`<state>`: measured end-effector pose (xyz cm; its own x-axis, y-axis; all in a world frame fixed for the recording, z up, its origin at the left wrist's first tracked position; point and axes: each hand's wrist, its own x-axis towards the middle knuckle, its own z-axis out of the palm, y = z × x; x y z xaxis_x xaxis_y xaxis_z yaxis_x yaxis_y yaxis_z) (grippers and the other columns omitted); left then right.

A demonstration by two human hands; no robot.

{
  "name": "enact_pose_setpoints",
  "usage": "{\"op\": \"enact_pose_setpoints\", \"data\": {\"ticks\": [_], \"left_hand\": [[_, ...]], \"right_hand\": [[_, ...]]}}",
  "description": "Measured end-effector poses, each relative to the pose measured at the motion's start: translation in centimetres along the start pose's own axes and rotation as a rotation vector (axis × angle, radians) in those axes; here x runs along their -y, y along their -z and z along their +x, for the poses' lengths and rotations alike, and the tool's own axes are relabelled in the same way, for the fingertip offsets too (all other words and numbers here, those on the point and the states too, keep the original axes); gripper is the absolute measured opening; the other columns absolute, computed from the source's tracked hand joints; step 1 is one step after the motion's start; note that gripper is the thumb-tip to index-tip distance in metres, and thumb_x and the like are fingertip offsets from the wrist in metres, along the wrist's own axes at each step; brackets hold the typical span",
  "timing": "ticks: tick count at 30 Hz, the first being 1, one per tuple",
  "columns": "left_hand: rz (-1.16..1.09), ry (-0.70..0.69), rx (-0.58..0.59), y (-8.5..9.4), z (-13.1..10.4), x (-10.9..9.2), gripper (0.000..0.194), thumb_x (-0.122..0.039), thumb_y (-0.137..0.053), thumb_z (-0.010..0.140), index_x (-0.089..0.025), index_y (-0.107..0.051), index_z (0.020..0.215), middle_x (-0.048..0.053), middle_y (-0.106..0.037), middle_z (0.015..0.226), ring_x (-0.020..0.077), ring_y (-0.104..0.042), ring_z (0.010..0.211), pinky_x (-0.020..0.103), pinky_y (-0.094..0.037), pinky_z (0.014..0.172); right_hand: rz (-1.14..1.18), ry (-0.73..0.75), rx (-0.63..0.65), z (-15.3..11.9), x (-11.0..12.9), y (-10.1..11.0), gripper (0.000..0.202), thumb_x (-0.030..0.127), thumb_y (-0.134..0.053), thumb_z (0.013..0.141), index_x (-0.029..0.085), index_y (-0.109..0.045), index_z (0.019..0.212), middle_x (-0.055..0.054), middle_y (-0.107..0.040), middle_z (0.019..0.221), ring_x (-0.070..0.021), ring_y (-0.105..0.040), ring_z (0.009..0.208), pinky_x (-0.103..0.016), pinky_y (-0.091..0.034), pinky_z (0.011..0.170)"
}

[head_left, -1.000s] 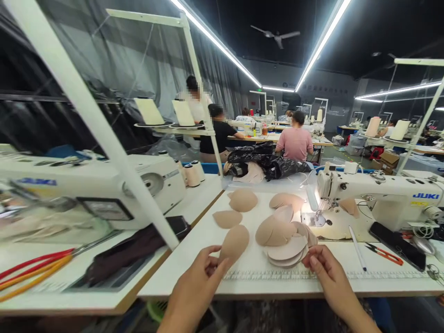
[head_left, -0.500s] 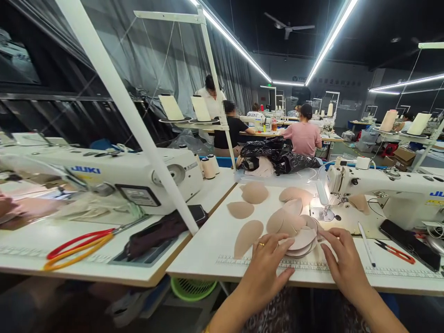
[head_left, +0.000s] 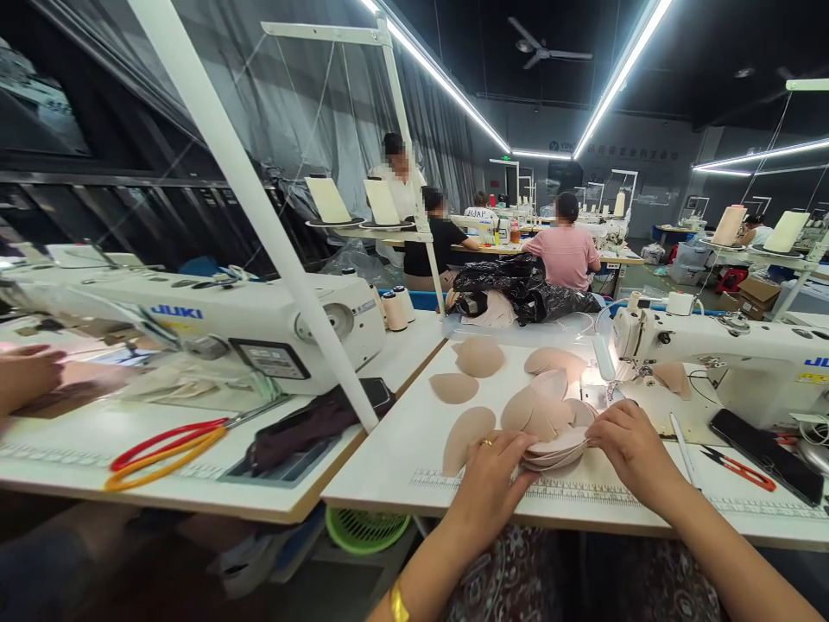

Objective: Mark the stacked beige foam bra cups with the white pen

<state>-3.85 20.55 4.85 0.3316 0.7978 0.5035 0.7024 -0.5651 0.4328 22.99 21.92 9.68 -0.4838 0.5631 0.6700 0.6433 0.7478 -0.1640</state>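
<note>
A pile of beige bra-cup pieces [head_left: 555, 451], leaf-shaped and thin, lies on the white table in front of me. My left hand [head_left: 490, 473], with a ring on one finger, grips the pile's left edge between thumb and fingers. At the opposite edge, the fingertips of my right hand [head_left: 627, 442] are pinched on the pieces; how many they hold is hidden. Just behind the pile, more loose cup pieces [head_left: 526, 408] overlap one another. Separate ones, such as a beige cup piece [head_left: 467, 439], lie flat to the left.
A sewing machine [head_left: 680, 337] with its lamp lit stands right of the pieces. A white pen [head_left: 681, 445], orange thread snips [head_left: 744, 471] and a black phone [head_left: 768, 453] lie at right. On the left table are red-and-orange scissors [head_left: 168, 453]; a co-worker's hand [head_left: 29, 376] shows beyond.
Both hands have closed in on the pile; the right has moved up and left, its fingers now pinched at the edge. The left thumb has drawn in against the pieces.
</note>
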Motion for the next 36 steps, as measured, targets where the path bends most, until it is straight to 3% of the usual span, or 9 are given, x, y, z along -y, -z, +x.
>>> {"op": "enact_pose_setpoints", "data": {"ticks": [8, 11, 17, 30, 33, 36], "left_hand": [[-0.054, 0.021, -0.028, 0.4, 0.0, -0.1, 0.025, -0.005, -0.071, 0.087, -0.022, -0.06, 0.101, -0.001, -0.073, 0.098, 0.0262, -0.069, 0.097, 0.048, -0.042, 0.095], [-0.047, -0.064, -0.068, 0.7, -0.3, -0.1, 0.021, -0.004, -0.068, 0.087, -0.021, -0.059, 0.096, -0.001, -0.07, 0.091, 0.0228, -0.067, 0.089, 0.041, -0.045, 0.087], [-0.039, -0.294, -0.164, 1.0, -0.8, -0.6, 0.014, -0.009, -0.062, 0.095, -0.022, -0.064, 0.091, 0.002, -0.071, 0.106, 0.0194, -0.063, 0.098, 0.033, -0.049, 0.086], [-0.082, -0.255, -0.085, 1.5, -0.4, 0.8, 0.015, -0.01, -0.058, 0.097, -0.021, -0.065, 0.091, 0.002, -0.077, 0.1, 0.0194, -0.069, 0.092, 0.035, -0.053, 0.084], [-0.14, -0.272, -0.072, 2.3, 0.1, 0.1, 0.017, -0.011, -0.056, 0.097, -0.021, -0.065, 0.087, 0.001, -0.077, 0.091, 0.0182, -0.068, 0.086, 0.034, -0.053, 0.081], [-0.386, -0.148, -0.122, 4.1, 0.2, -0.1, 0.017, -0.018, -0.062, 0.096, -0.02, -0.065, 0.08, 0.003, -0.076, 0.091, 0.0174, -0.07, 0.086, 0.031, -0.054, 0.079]], "right_hand": [[0.264, -0.202, 0.004, -2.6, -1.6, -0.6, 0.012, 0.026, -0.06, 0.104, 0.027, -0.072, 0.101, -0.004, -0.073, 0.096, -0.0254, -0.061, 0.096, -0.042, -0.052, 0.087], [0.307, -0.248, -0.005, -3.3, -1.7, -0.8, 0.013, 0.031, -0.061, 0.104, 0.03, -0.074, 0.104, -0.004, -0.073, 0.097, -0.0256, -0.062, 0.098, -0.043, -0.053, 0.088], [0.331, -0.283, -0.01, -3.7, -1.4, -0.9, 0.016, 0.034, -0.06, 0.105, 0.029, -0.075, 0.103, -0.006, -0.074, 0.098, -0.0263, -0.062, 0.1, -0.045, -0.053, 0.09], [0.371, -0.297, -0.039, -3.9, -1.5, -0.9, 0.019, 0.036, -0.059, 0.105, 0.029, -0.076, 0.1, -0.005, -0.075, 0.097, -0.0252, -0.063, 0.099, -0.043, -0.054, 0.089], [0.407, -0.317, -0.117, -3.6, -1.1, -0.7, 0.017, 0.038, -0.062, 0.103, 0.03, -0.076, 0.1, -0.004, -0.074, 0.097, -0.025, -0.062, 0.101, -0.042, -0.053, 0.091], [0.492, -0.402, -0.247, -3.5, -0.9, 0.2, 0.02, 0.042, -0.064, 0.102, 0.027, -0.074, 0.096, -0.005, -0.072, 0.096, -0.024, -0.062, 0.1, -0.039, -0.052, 0.092]]}}
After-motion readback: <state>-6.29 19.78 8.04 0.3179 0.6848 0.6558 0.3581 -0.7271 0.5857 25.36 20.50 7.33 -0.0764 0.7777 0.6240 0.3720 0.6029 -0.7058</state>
